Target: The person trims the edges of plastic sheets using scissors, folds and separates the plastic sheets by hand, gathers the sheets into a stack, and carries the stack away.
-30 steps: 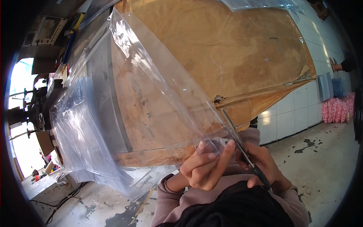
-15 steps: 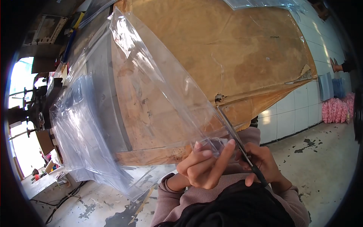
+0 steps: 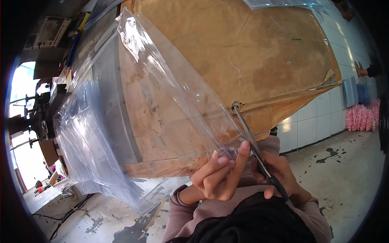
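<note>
A pair of scissors [image 3: 260, 160] with long metal blades and dark handles is gripped in my right hand [image 3: 283, 173]. Its blades point away from me, along the right edge of a long strip of clear plastic film [image 3: 174, 83]. My left hand [image 3: 215, 178] pinches the near end of that film, with the forefinger raised beside the blades. How the fingertips meet the film is partly hidden by glare and folds. The film stretches diagonally across a worn brown-covered table [image 3: 279, 52].
Stacked clear plastic sheets [image 3: 87, 133] hang over the table's left edge. More plastic [image 3: 283, 4] lies at the far edge. Pink bundles [image 3: 360, 118] and blue-grey packs [image 3: 349, 92] stand by the tiled wall. Another person's hand [image 3: 358, 69] shows at far right. Cables [image 3: 65, 220] run along the floor.
The scissors' tips have shifted slightly farther from me, and the blades look more apart. My left forefinger has moved slightly up along the film. The view has barely shifted.
</note>
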### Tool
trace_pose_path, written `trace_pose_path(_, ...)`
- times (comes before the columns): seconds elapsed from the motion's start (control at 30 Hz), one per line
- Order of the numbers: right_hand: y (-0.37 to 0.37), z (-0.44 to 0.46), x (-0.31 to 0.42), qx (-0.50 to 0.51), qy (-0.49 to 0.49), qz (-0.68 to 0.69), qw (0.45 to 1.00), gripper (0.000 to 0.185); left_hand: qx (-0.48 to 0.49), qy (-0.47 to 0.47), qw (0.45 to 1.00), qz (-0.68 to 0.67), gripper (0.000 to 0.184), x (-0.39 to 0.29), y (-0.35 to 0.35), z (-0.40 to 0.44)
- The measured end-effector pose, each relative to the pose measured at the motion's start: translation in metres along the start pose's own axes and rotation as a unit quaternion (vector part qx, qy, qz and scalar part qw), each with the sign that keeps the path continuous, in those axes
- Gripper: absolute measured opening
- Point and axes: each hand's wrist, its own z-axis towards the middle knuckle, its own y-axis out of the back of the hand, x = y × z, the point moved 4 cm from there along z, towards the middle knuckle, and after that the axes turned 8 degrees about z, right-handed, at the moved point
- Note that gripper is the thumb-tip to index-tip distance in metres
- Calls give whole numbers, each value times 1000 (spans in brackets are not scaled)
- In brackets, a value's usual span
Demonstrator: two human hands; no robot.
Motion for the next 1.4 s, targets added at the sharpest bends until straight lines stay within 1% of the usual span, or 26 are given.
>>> trace_pose_path(0.07, -2, 0, -1, -3, 7, 1, 1000, 69, 1, 0, 1000, 1, 35, 0, 0, -1)
trace_pose_path(0.17, -3, -1, -3, -14, -10, 29, 999, 70, -6, 26, 1000, -10, 35, -1, 0, -3)
trace_pose_path(0.27, -2, -3, -5, -18, -24, 28, 999, 70, -3, 23, 1000, -7, 35, -1, 1, -3)
trace_pose_path(0.37, -5, -4, -3, -47, -56, 60, 995, 69, -13, 44, 999, -14, 36, -1, 1, -6)
trace_pose_path(0.47, -3, -4, -5, -43, -52, 59, 996, 68, -1, 17, 1000, 3, 34, 0, 1, -3)
trace_pose_path(0.57, -6, 1, 0, -29, -29, 80, 996, 68, -8, 14, 1000, -13, 32, -1, 2, -3)
trace_pose_path(0.67, -5, 4, 2, -23, -19, 44, 999, 68, 6, 13, 1000, -5, 30, 0, 2, -3)
trace_pose_path(0.77, -3, 3, 0, -20, -17, 43, 999, 67, 3, 10, 1000, -4, 29, 0, 2, -4)
trace_pose_path(0.87, -3, 0, -5, -25, -41, 39, 998, 65, -4, 13, 1000, 1, 28, 0, 2, -5)
trace_pose_path(0.97, -7, 0, -5, -55, -43, 57, 996, 64, -8, 25, 1000, -1, 27, -1, 2, -3)
trace_pose_path(1.17, -6, 5, 1, -34, -6, 56, 998, 63, -12, 24, 1000, -11, 27, 0, 3, -3)
trace_pose_path(1.4, -4, 4, -2, -41, -14, 36, 998, 63, -7, 23, 1000, -6, 34, 1, 4, -6)
